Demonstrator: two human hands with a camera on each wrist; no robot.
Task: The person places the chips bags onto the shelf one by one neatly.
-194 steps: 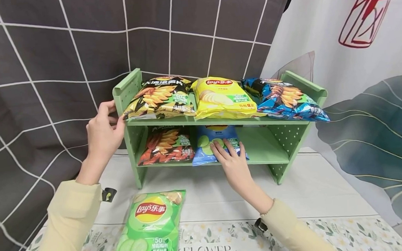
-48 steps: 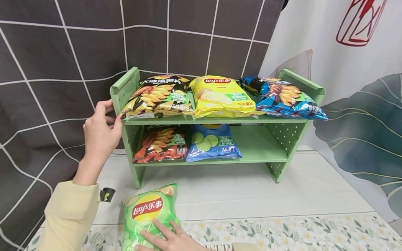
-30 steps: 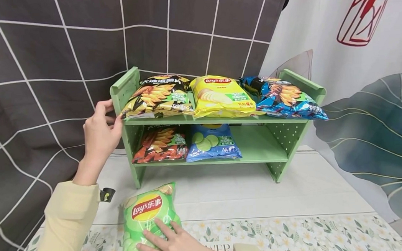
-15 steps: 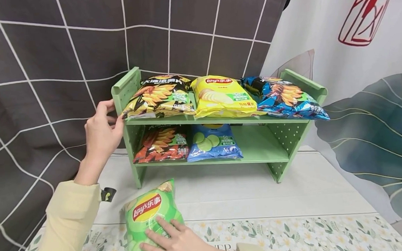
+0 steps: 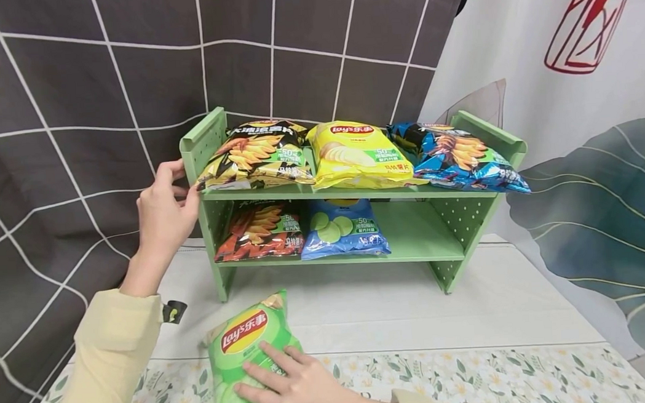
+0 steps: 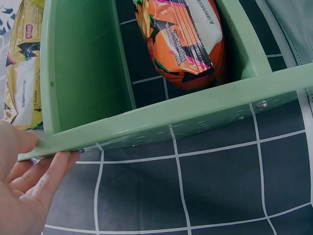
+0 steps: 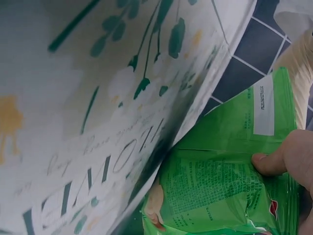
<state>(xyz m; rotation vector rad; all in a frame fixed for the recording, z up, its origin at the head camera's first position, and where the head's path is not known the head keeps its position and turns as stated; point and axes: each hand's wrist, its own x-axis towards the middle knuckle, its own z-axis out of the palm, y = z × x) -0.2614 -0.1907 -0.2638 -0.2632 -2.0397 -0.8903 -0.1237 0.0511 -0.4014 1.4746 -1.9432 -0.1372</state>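
Note:
My right hand [image 5: 311, 387] holds a green Lay's chip bag [image 5: 238, 361] over the front of the table, fingers spread across its printed front. In the right wrist view the thumb [image 7: 274, 164] presses the back of the bag [image 7: 210, 186], which is tilted up from the table. My left hand [image 5: 164, 214] grips the left side panel of a green two-tier shelf [image 5: 322, 192]. The left wrist view has that panel's edge [image 6: 146, 111] between thumb and fingers. On the top tier lie black-and-gold [image 5: 259, 156], yellow [image 5: 358, 156] and blue-black [image 5: 458, 159] chip bags.
The lower tier carries a red chip bag [image 5: 260, 230] and a light-blue one [image 5: 343, 228], with bare board [image 5: 418, 232] to their right. A white cloth with a floral band [image 5: 477, 374] covers the table. Dark checked fabric [image 5: 127, 84] hangs close behind the shelf.
The right hand has left the light-blue bag on the lower tier and taken hold of the green bag. Lately that bag has tilted and shifted slightly right. The left hand stays on the shelf.

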